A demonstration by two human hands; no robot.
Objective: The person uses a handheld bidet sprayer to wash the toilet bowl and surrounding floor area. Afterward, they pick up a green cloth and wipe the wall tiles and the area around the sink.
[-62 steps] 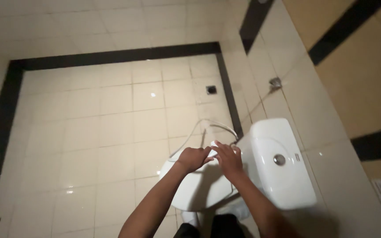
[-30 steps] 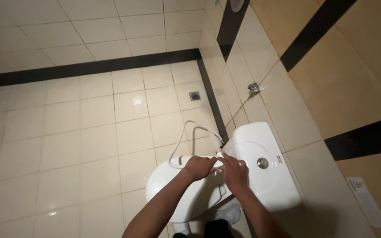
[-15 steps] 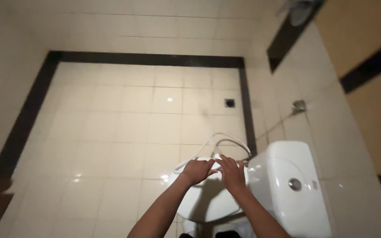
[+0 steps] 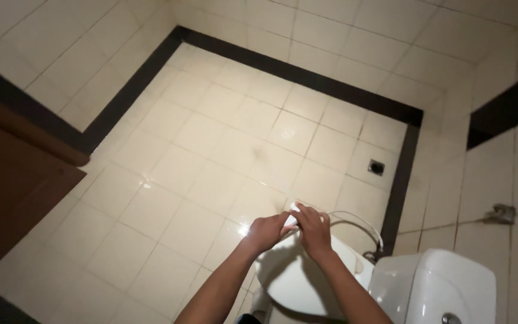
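Head view, looking down into a tiled bathroom. Both forearms extend up from the bottom edge and meet over the front of the toilet.

Left hand (image 4: 268,231): fingers curled together around the near end of a small white object (image 4: 294,215), knuckles toward the camera. Right hand (image 4: 313,228): fingers closed over the far side of the same object, back of the hand up. The two hands touch each other; the object is pinched between them and mostly covered. Only a small white patch shows between the hands. Its kind cannot be told from this view.

Position of the object: in the air above the front rim of the closed white toilet lid (image 4: 298,282), not resting on it.

Surroundings: white cistern (image 4: 436,288) at lower right, with a round flush button (image 4: 449,318) at its top. A thin white hose (image 4: 361,222) loops just beyond the hands, ending near the cistern. Cream floor tiles (image 4: 211,156) with a black border strip (image 4: 295,69). Floor drain (image 4: 376,167) well apart from the hands, toward the right wall. Wall valve (image 4: 502,212) at right. Brown wooden door (image 4: 13,180) at the left edge.
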